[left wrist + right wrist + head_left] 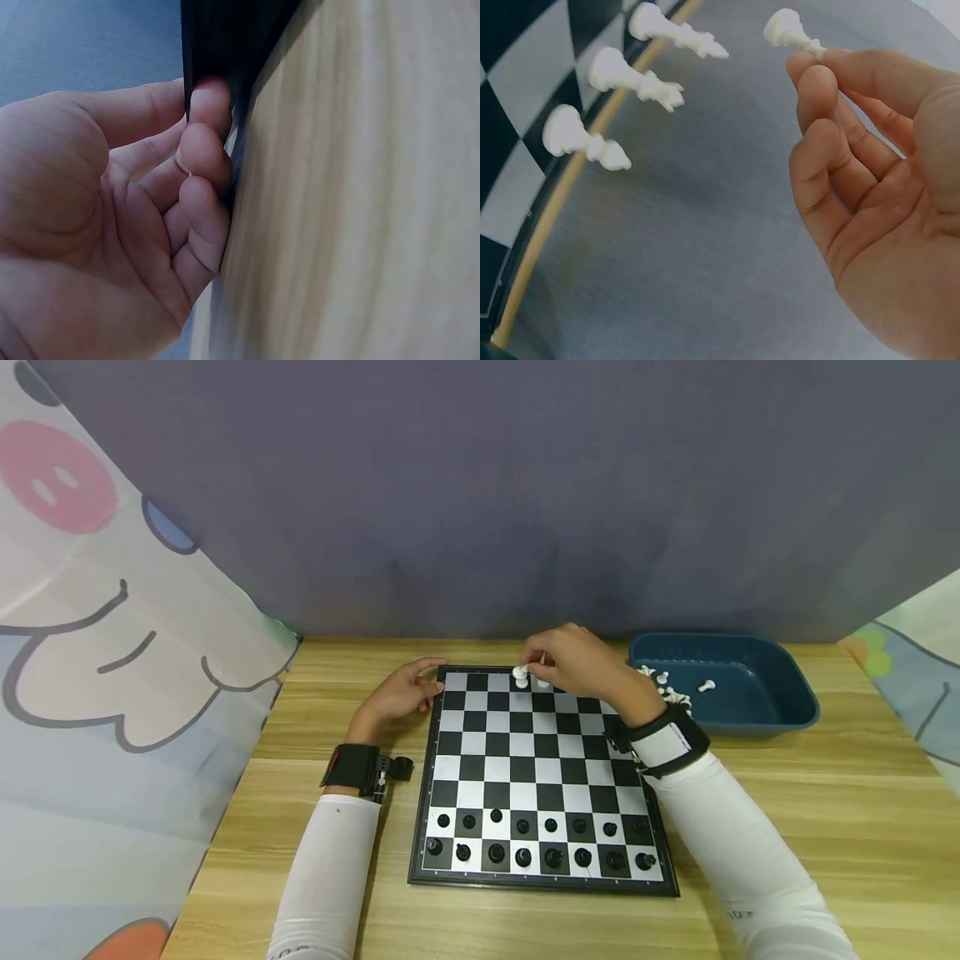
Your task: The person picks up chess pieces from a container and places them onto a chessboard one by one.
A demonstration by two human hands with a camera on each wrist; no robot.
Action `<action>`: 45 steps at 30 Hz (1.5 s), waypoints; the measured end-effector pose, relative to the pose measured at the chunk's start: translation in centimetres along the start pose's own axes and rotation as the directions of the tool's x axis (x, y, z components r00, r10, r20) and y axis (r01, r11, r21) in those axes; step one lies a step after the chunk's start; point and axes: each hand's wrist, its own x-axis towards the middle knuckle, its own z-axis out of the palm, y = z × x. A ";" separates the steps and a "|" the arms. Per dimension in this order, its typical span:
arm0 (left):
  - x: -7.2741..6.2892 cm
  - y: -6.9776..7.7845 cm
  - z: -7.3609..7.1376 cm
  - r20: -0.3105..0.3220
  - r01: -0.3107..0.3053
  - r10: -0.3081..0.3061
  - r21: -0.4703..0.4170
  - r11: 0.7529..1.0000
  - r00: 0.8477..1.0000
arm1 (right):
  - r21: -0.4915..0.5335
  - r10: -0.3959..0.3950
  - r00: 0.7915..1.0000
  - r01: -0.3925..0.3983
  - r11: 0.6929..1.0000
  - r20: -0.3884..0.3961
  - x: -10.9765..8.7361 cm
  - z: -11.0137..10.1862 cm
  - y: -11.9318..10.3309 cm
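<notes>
My right hand (573, 660) pinches a white chess piece (784, 28) by its upper part between thumb and fingertips, base showing, top hidden by the fingers. It is over the far edge of the chessboard (510, 747). In the right wrist view, a white bishop (566, 131), a white queen (607, 69) and a white king (651, 21) stand along that edge. At the far left corner, my left hand (401, 692) grips the board's black frame, with curled fingertips (204, 154) against its side. Black chess pieces (523, 857) stand in two rows on the near side.
A dark blue tray (806, 706) with several loose white pieces (677, 697) stands to the right of the board, close to the right forearm. A grey partition (480, 502) rises behind the wooden table (847, 827). A printed cloth (67, 693) hangs on the left.
</notes>
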 end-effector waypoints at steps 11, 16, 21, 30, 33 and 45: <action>-0.8 -0.3 -0.9 -0.031 0.018 -0.018 0.000 1.000 0.999 | -0.054 -0.028 0.996 0.033 0.998 0.089 4.0 2.2 -1.0; -0.9 -0.2 -0.9 -0.010 0.010 -0.010 -0.018 1.000 1.000 | -0.065 -0.003 0.994 0.010 0.998 0.108 4.8 2.9 -0.9; -0.9 -0.3 -0.7 -0.012 0.017 -0.018 -0.037 0.999 1.000 | -0.100 -0.012 0.992 0.025 0.995 0.127 5.4 3.5 -0.4; -0.7 -0.5 -0.6 -0.016 0.015 -0.015 -0.035 0.999 1.000 | -0.161 -0.041 0.992 0.059 0.985 0.116 5.7 4.2 -0.3; -0.7 -0.3 -0.5 -0.014 0.013 -0.014 -0.032 0.999 1.000 | -0.157 -0.032 0.992 0.051 0.986 0.120 5.8 4.4 -0.3; -0.7 0.2 -0.3 -0.023 0.014 -0.014 -0.022 1.000 1.000 | -0.186 -0.031 0.995 0.050 0.981 0.099 5.7 4.5 -0.4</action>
